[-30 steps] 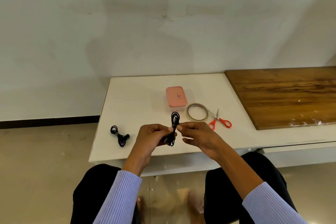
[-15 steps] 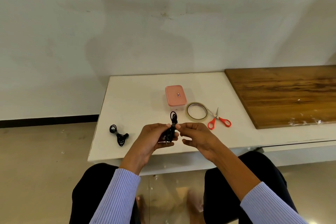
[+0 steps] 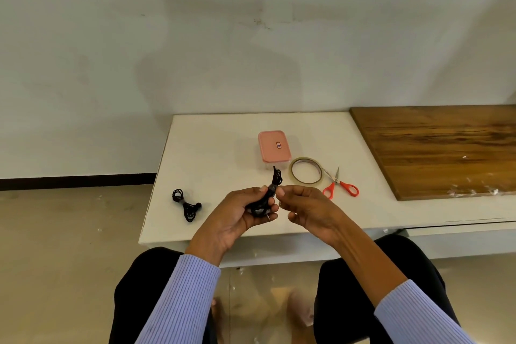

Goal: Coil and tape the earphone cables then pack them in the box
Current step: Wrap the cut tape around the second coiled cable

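My left hand (image 3: 237,215) grips a coiled black earphone cable (image 3: 275,181) over the front of the white table (image 3: 223,153); its loop sticks up past my fingers and the jack shows below. My right hand (image 3: 307,207) meets the bundle at its middle, thumb and forefinger pinched against it. A second coiled black earphone (image 3: 185,204) lies on the table to the left. The pink box (image 3: 274,146) sits closed behind my hands, with a roll of clear tape (image 3: 305,170) to its right.
Red-handled scissors (image 3: 339,186) lie right of the tape roll. A brown wooden board (image 3: 435,148) covers the table's right part. A white wall stands behind the table. My knees are under the table's front edge.
The upright loop of the cable has become shorter above my fingers as both hands work on the bundle. Both hands stay in about the same place.
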